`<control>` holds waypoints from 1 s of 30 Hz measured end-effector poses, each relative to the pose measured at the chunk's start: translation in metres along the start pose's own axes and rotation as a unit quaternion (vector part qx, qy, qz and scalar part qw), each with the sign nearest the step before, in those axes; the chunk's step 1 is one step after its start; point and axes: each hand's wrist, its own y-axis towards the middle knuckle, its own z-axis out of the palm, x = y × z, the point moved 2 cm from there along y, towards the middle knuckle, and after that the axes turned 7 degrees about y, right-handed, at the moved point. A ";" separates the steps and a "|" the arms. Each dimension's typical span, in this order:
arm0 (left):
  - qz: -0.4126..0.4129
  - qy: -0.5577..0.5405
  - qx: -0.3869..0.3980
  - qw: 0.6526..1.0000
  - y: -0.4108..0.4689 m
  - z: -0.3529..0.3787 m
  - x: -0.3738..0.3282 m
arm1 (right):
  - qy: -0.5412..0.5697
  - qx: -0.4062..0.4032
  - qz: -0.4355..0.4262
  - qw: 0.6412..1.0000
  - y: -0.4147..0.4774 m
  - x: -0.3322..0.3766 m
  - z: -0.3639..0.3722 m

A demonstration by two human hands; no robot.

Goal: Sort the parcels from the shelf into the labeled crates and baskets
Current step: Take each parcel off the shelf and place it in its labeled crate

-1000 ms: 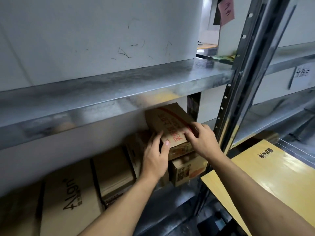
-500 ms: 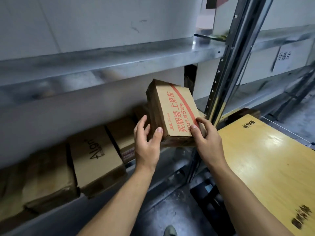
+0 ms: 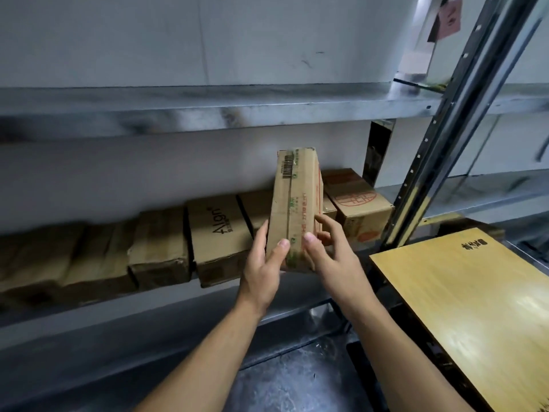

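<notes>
In front of the shelf (image 3: 208,108) I see the box (image 3: 295,209) standing up tall — left hand (image 3: 264,263) and right hand (image 3: 329,257) pinch its bottom end, thumbs on the near face.

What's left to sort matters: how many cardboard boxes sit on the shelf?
6 plainly: three blurred boxes at left, the Align box, another box behind the held parcel, the red-stamped box at right. Others may be hidden.

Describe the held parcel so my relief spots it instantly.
Find the grey metal shelf lined with brown cartons. Before its right end, the left hand and right hand hold one parcel. Unlike the shelved ones, it stands on end, barcode at its top.
</notes>
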 end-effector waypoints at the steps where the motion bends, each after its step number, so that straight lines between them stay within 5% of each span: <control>1: -0.006 -0.008 -0.010 1.000 -0.005 -0.003 -0.001 | 0.001 0.007 -0.014 1.000 -0.003 0.001 0.003; 5: -0.037 -0.027 -0.040 0.998 -0.021 -0.013 -0.010 | 0.054 -0.003 -0.020 0.998 -0.014 0.006 0.001; 10: -0.011 0.136 -0.122 0.983 -0.048 -0.017 -0.013 | 0.202 0.029 -0.009 0.979 -0.045 0.001 -0.010; 15: -0.086 0.083 -0.138 0.983 -0.096 -0.028 -0.011 | 0.326 0.067 0.047 0.942 -0.073 -0.008 -0.013; 23: -0.054 0.151 -0.272 0.949 -0.186 -0.072 -0.026 | 0.064 0.139 -0.059 0.987 -0.100 -0.008 0.021; 30: -0.003 0.220 -0.400 0.889 -0.259 -0.135 -0.048 | 0.089 0.244 -0.024 0.965 -0.136 0.026 0.114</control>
